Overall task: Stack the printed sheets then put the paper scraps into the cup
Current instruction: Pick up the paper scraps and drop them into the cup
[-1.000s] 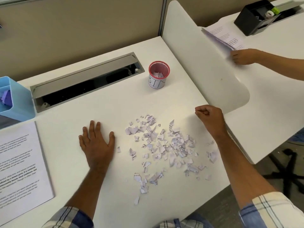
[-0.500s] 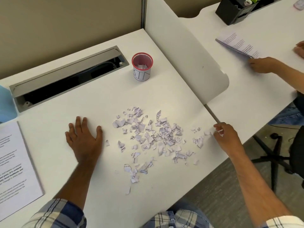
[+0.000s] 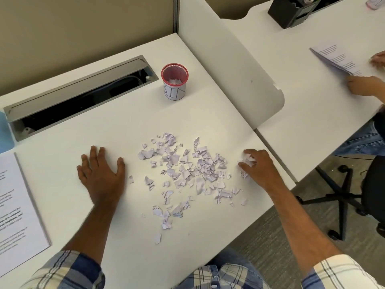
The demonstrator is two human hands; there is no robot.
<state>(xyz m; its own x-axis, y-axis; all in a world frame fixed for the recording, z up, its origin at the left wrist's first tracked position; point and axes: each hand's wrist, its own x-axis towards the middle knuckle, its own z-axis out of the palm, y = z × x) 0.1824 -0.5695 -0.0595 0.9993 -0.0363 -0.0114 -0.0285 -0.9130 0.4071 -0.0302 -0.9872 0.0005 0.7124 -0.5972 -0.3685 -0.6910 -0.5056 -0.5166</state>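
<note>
Fig.: my right hand (image 3: 257, 166) pinches scraps (image 3: 187, 170) at pile's edge for the cup (image 3: 174, 81); left hand (image 3: 102, 174) spread flat, steadying on table (image 3: 116, 126).

Blue, white and cream plaid shirt sleeves (image 3: 68, 270) rolled up, forearms bare.

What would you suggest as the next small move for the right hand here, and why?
Probably close the right hand on the few paper scraps under its curled fingers, then carry them to the cup. The cup stands upright and open beyond the pile, with some scraps already inside, while many still lie on the desk.
</note>
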